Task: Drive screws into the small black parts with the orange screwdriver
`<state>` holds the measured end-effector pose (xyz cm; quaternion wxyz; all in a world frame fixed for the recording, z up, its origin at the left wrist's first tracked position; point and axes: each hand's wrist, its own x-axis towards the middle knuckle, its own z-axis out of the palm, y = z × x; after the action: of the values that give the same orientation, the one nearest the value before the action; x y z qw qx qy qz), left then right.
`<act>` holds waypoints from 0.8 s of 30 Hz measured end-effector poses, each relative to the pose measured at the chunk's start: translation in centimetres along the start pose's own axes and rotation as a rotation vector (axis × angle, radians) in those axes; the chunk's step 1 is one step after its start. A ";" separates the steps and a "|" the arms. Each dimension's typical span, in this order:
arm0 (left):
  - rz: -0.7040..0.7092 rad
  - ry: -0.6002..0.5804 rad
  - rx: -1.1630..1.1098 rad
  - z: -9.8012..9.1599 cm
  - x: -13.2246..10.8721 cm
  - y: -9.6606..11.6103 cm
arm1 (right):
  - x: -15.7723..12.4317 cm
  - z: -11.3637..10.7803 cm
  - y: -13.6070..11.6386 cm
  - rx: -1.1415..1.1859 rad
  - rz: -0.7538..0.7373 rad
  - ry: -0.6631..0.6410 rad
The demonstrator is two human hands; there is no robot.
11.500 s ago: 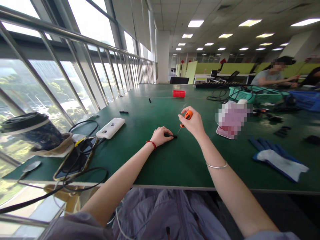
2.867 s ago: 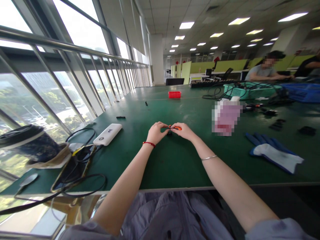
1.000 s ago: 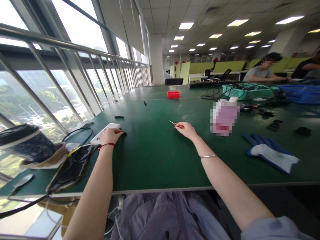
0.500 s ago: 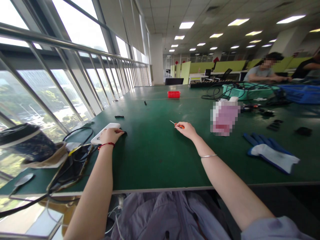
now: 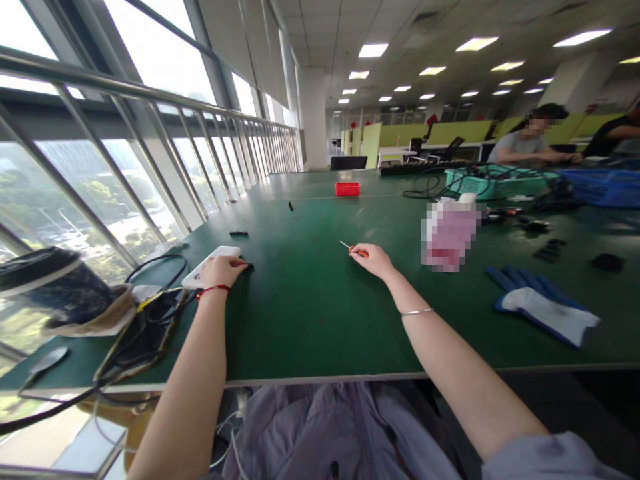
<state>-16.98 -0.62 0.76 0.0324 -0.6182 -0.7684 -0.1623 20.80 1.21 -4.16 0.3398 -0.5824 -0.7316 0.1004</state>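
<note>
My left hand (image 5: 221, 272) is closed in a pinch on a small black part (image 5: 251, 267) at the tabletop. Under and beside that hand lies a flat white device (image 5: 194, 277), partly covered by it. My right hand (image 5: 373, 259) rests on the table, its fingers wrapped round a screwdriver (image 5: 361, 253) with an orange handle. The thin metal shaft points away to the left. Beyond my left hand lies a black strip-like piece (image 5: 239, 233), and a smaller black piece (image 5: 291, 206) lies farther back.
On the green table (image 5: 320, 313) stand a red box (image 5: 347, 189), a teal basket (image 5: 500, 183) with cables and a blue basket (image 5: 600, 187). A blue and white glove (image 5: 545, 310) lies right. A dark bag-like item (image 5: 60, 283) sits left by the railing. A person (image 5: 525, 143) sits across.
</note>
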 end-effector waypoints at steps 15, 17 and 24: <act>0.014 -0.052 -0.031 -0.2 -0.5 1.1 | -0.2 -0.7 -1.2 0.019 0.038 0.032; 0.081 -0.104 -0.148 0.6 -0.4 2.0 | -0.1 -1.1 -1.9 0.053 0.051 0.083; 0.297 -0.303 -0.528 4.1 -1.2 9.1 | -0.2 -3.5 -5.8 0.377 -0.025 0.418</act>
<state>-7.38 1.09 -1.48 -0.2202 -0.7274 -0.5976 -0.2555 18.42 -1.64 1.52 0.5868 -0.5079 -0.6213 0.1083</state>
